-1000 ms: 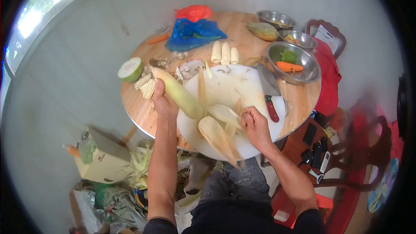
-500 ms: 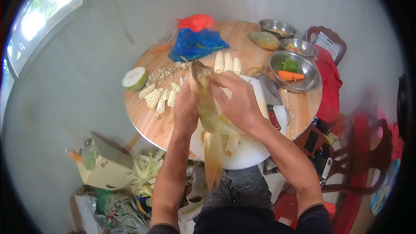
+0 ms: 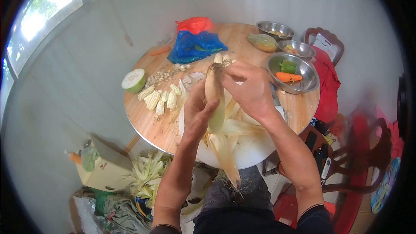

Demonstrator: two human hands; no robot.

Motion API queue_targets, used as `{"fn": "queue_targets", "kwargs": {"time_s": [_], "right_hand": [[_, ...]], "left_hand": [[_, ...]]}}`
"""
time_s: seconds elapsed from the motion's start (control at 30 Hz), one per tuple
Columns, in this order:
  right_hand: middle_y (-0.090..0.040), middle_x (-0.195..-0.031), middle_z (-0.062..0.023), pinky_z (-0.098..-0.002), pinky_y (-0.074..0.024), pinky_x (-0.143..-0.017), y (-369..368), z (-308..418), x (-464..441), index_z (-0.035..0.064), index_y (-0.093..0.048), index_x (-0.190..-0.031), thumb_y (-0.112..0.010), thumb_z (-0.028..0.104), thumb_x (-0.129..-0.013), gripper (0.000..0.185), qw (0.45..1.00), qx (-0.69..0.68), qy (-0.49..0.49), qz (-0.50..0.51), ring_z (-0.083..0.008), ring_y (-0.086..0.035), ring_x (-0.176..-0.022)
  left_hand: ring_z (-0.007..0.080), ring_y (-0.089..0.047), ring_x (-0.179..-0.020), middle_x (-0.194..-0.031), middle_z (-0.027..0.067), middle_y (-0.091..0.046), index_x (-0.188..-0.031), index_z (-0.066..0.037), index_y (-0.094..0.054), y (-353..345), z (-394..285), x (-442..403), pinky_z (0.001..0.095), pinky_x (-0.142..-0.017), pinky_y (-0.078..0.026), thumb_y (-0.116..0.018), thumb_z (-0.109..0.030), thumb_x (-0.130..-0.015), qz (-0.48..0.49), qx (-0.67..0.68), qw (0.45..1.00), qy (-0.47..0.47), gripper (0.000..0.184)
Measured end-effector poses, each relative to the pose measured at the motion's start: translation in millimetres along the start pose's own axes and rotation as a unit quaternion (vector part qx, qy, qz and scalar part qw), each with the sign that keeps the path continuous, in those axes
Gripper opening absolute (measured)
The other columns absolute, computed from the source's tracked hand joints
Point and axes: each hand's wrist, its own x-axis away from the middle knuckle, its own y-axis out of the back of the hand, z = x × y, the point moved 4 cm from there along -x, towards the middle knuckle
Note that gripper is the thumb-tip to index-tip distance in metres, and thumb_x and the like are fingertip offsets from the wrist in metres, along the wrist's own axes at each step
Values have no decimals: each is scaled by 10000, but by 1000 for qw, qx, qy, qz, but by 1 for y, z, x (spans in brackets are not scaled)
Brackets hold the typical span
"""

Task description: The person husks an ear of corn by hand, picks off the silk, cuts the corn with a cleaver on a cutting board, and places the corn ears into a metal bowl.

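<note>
"Where was the corn (image 3: 213, 87)?"
"Above the worktop (image 3: 141, 123). I steadied it low, left hand (image 3: 196, 112) wrapped close, right hand (image 3: 252, 90) with fingers nearly shut at the far tip, grip unclear."

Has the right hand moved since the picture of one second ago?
Yes. Judged against the steel bowl with the carrot, the right hand has moved away from the body, and is now at the tip of the corn ear.
</note>
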Motion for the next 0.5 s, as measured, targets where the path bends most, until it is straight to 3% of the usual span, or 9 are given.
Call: {"fn": "queue_targets", "kwargs": {"time_s": [0.07, 0.13, 0.17, 0.23, 0.37, 0.47, 0.5], "right_hand": [[-654, -783, -157, -377, -502, -645, 9, 8, -3, -10, -703, -838, -702, 127, -843, 138, 999, 30, -9, 11, -307, -652, -710], [-697, -862, -92, -283, -517, -722, 12, 10, -3, -57, -721, -958, -710, 88, -871, 169, 990, 67, -98, 74, -136, -654, -782], [-697, -862, -92, -283, -517, -722, 12, 9, -3, -57, -721, -958, -710, 88, -871, 169, 990, 68, -98, 74, -136, -654, -782], [-643, -742, -160, -380, -490, -612, 12, 7, -2, -6, -707, -845, -719, 158, -822, 166, 999, 31, -33, -8, -306, -639, -653], [-671, -772, -169, -352, -508, -628, 7, -8, 2, -17, -708, -859, -724, 151, -814, 174, 997, 18, -74, -10, -230, -672, -670], [-714, -776, -128, -317, -525, -648, 0, -29, 12, -43, -714, -886, -717, 155, -845, 202, 987, -69, -142, -38, -164, -685, -709], [-719, -801, -96, -298, -527, -681, -2, -38, 17, -51, -714, -924, -703, 161, -876, 217, 960, -152, -230, -42, -149, -684, -754]], "left_hand": [[225, -516, -1303, -1394, 132, -546, -1476, 53, -414, -3, 0, 0, 366, -1112, -391, -734, -197, -935, 7, -4, 1000, 5, 677], [222, -517, -1301, -1395, 132, -545, -1474, 52, -419, -6, -3, 1, 364, -1109, -394, -740, -199, -930, 9, -10, 1000, 6, 680], [220, -518, -1300, -1395, 131, -545, -1472, 52, -423, -8, -4, 2, 362, -1105, -397, -746, -202, -925, 9, -16, 1000, 6, 684], [219, -517, -1300, -1395, 129, -545, -1475, 49, -421, -8, -1, 2, 361, -1104, -397, -742, -204, -928, 9, -14, 1000, 12, 683], [214, -523, -1285, -1394, 121, -545, -1486, 41, -414, -4, 7, 2, 349, -1091, -402, -701, -238, -956, 5, -18, 1000, 20, 664], [208, -532, -1262, -1396, 117, -544, -1493, 35, -409, 0, 7, 4, 331, -1071, -409, -646, -264, -987, -26, 37, 999, 19, 634], [208, -532, -1262, -1396, 117, -544, -1493, 35, -409, 1, 8, 4, 331, -1071, -409, -646, -264, -987, -26, 37, 999, 19, 634]]}}
